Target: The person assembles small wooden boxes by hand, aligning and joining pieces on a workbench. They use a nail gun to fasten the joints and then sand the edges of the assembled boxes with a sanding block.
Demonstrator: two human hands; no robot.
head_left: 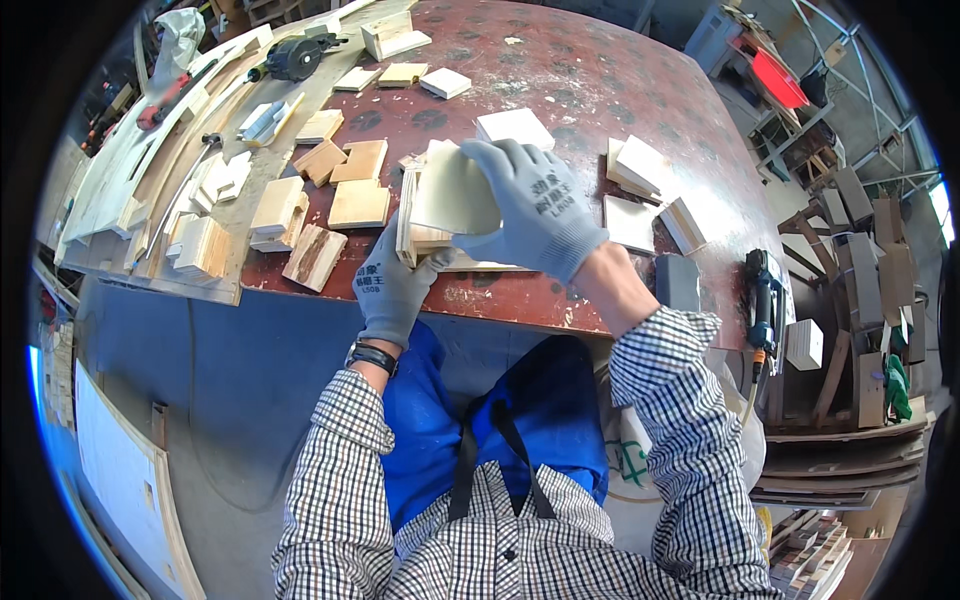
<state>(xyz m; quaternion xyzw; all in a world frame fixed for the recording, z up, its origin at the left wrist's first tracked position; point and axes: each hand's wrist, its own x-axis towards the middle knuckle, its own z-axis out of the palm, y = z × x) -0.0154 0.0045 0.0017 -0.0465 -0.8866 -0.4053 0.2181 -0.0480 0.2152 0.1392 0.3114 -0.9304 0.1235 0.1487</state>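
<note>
Both my hands wear grey gloves and work at the near edge of the red table. My left hand (392,290) is closed round the lower left side of a wooden block (408,215) with layered edges. Over the block, my right hand (535,205) grips a pale cream sheet (450,190), fingers at its top and thumb low on its right. The sheet's lower edge looks curved; its exact kind cannot be made out. Beneath my right hand a pale strip of wood lies along the table edge, partly hidden. Behind the hands lies a whitish block (515,128).
Several wood blocks (358,205) lie left of my hands, more pale blocks (630,222) to the right. A dark grey block (678,283) and a black power tool (765,300) with a hose sit at the right edge. A circular saw (295,58) rests far left on boards.
</note>
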